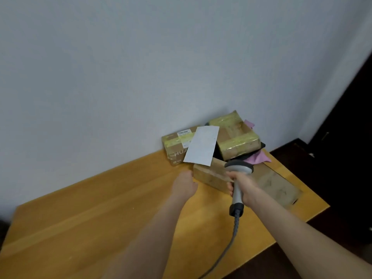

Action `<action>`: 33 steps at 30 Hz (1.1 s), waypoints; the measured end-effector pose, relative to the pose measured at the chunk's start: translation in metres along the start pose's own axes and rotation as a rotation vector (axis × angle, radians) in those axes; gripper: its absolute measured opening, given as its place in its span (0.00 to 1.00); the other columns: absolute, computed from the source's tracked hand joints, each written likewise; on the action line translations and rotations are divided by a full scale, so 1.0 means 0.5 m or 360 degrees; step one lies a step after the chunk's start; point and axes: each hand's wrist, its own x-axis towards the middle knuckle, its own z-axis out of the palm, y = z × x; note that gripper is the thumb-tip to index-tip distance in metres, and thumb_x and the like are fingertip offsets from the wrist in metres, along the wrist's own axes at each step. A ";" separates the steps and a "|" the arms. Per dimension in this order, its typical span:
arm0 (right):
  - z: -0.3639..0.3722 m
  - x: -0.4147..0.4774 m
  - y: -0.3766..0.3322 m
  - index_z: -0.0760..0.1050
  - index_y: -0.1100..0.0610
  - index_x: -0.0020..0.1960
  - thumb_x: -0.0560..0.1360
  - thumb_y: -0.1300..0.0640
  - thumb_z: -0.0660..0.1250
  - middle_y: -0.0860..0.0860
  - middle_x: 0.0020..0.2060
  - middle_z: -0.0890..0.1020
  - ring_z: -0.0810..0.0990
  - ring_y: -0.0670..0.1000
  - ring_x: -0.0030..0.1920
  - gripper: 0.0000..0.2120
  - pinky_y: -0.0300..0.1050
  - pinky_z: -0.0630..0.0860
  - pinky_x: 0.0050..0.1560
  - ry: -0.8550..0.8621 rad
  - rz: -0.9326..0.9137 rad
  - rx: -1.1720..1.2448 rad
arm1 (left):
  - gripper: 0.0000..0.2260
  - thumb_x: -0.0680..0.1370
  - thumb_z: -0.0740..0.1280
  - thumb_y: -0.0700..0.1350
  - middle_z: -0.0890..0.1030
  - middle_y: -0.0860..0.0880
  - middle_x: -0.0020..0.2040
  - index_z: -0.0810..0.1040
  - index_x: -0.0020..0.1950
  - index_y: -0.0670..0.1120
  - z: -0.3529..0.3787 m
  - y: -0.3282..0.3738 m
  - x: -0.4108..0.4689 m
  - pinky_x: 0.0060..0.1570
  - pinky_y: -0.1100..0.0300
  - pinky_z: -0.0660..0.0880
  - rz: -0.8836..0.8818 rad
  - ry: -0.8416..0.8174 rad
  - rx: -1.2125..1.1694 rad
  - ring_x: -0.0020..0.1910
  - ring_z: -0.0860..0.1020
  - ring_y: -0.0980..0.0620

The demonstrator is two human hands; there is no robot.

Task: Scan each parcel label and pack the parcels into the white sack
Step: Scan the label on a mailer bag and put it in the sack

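My right hand (pixel 242 185) grips a grey handheld scanner (pixel 237 179) by its handle, with the scanner head over a small brown cardboard parcel (pixel 211 175) near the table's far side. My left hand (pixel 184 185) holds that parcel at its left end, fingers curled at its edge. A pale paper sheet (pixel 201 148) leans across the parcel pile. Behind it lies a brown box with a barcode label (pixel 177 146). A yellow-taped box (pixel 234 136) sits on top of the pile at the back right. No white sack is in view.
The wooden table (pixel 100 218) stands against a pale wall. A flat cardboard piece (pixel 279 184) lies at the table's right edge. Pink material (pixel 257 158) and a dark item show under the taped box. The scanner's coiled cable (pixel 231 238) runs toward me. Dark floor lies to the right.
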 end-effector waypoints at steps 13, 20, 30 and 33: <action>-0.015 0.214 -0.064 0.75 0.64 0.41 0.74 0.61 0.71 0.56 0.25 0.76 0.73 0.52 0.22 0.08 0.42 0.72 0.26 0.0198 -0.0001 0.0212 | 0.46 0.74 0.67 0.61 0.46 0.41 0.78 0.40 0.78 0.47 0.117 0.105 0.311 0.71 0.41 0.57 -0.0156 -0.0037 0.0357 0.77 0.48 0.39; -0.016 0.208 -0.070 0.76 0.64 0.43 0.74 0.61 0.71 0.56 0.26 0.77 0.74 0.51 0.24 0.07 0.41 0.73 0.26 0.0087 0.0031 0.0206 | 0.08 0.80 0.60 0.44 0.79 0.46 0.52 0.74 0.56 0.45 0.090 0.086 0.306 0.38 0.56 0.72 -0.0062 0.0328 0.0344 0.48 0.79 0.45; 0.006 0.073 -0.093 0.76 0.62 0.46 0.71 0.64 0.74 0.57 0.35 0.81 0.79 0.53 0.32 0.07 0.44 0.76 0.33 -0.0154 -0.0125 0.0323 | 0.10 0.77 0.66 0.37 0.84 0.47 0.47 0.77 0.57 0.43 -0.078 0.020 0.109 0.41 0.57 0.79 -0.0447 0.0320 -0.1960 0.45 0.82 0.49; 0.021 0.028 -0.081 0.76 0.61 0.44 0.71 0.65 0.74 0.56 0.35 0.80 0.79 0.53 0.34 0.08 0.46 0.77 0.37 -0.0175 -0.0132 0.0288 | 0.12 0.76 0.66 0.35 0.84 0.47 0.45 0.76 0.59 0.42 -0.084 0.005 0.024 0.37 0.58 0.79 -0.0419 0.0140 -0.2181 0.42 0.82 0.50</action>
